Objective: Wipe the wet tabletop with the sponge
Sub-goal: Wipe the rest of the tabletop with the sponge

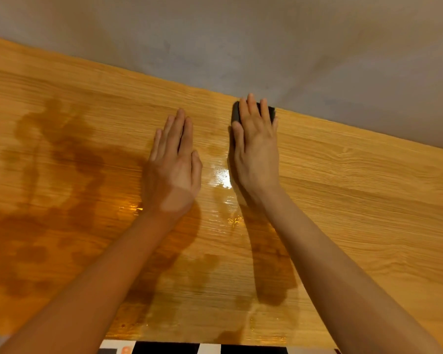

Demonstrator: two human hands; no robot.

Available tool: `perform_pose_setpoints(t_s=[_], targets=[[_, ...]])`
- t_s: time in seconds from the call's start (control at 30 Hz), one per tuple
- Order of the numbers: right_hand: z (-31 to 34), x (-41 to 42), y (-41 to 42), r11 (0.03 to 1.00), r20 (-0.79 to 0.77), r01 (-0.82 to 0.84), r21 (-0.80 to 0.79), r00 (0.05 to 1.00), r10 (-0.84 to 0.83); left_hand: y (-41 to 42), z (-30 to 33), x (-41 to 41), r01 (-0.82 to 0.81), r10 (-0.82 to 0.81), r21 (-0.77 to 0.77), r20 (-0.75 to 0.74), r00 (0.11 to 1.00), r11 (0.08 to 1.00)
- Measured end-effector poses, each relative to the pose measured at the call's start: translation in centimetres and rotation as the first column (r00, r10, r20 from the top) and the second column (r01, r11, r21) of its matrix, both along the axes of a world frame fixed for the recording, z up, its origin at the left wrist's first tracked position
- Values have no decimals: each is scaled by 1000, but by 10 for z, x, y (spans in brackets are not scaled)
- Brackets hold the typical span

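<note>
The dark, block-shaped sponge (253,113) sits at the far edge of the glossy orange-brown wood-grain tabletop (356,200), just beside the grey wall (241,47), pinned flat under the straight fingers of the right hand (256,149), with the thumb along its side. The left hand (173,159) lies flat with fingers extended, to the left of the sponge. The wipe would probably go best drawn from the sponge's spot towards the near edge through the shiny water film (223,177), then leftwards over the darker wet patches (62,154), with even downward pressure.
</note>
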State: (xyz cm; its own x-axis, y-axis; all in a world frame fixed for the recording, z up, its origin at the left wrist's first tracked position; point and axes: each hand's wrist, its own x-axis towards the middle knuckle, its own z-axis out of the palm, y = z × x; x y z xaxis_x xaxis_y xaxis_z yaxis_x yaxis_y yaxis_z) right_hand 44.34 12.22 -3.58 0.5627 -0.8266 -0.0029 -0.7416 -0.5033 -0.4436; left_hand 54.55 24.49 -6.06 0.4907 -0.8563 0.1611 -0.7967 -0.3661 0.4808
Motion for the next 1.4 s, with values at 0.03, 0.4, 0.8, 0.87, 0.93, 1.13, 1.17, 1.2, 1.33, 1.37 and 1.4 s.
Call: perform_pose_setpoints(t_s=[0.03,0.4,0.8,0.87,0.93,1.13,1.17,1.2,1.33,1.37,1.4], targets=[[0,-9,18,999,-14,-49,-5,999,49,0,0,0,1,-1,13,5,1000,1000],[2,33,-8,999,-65,-29,-32,998,27,58,10,3,8,-4,112,-34,999,994],[6,-53,42,994,-110,-98,-40,990,93,61,8,3,31,-26,156,-30,999,987],[4,-88,28,992,-88,120,-42,989,-123,63,8,2,35,-30,151,-36,999,988],[2,-101,23,958,-64,286,-25,956,-287,63,8,3,33,-29,146,-29,999,989],[-8,-4,80,991,9,93,-93,996,-93,63,6,5,43,-50,194,31,998,980],[-9,11,91,996,31,16,-86,999,-14,64,6,4,46,-55,201,39,998,978],[-9,19,96,996,46,-59,-70,997,63,64,6,4,45,-54,202,40,998,978],[-1,-17,72,980,24,-194,-32,980,195,64,5,5,44,-52,189,36,998,981],[-1,-42,62,990,10,-138,-36,990,139,64,5,5,47,-55,186,39,998,981],[-1,-70,50,997,-5,-60,-42,998,60,64,4,5,49,-57,184,37,998,982]])
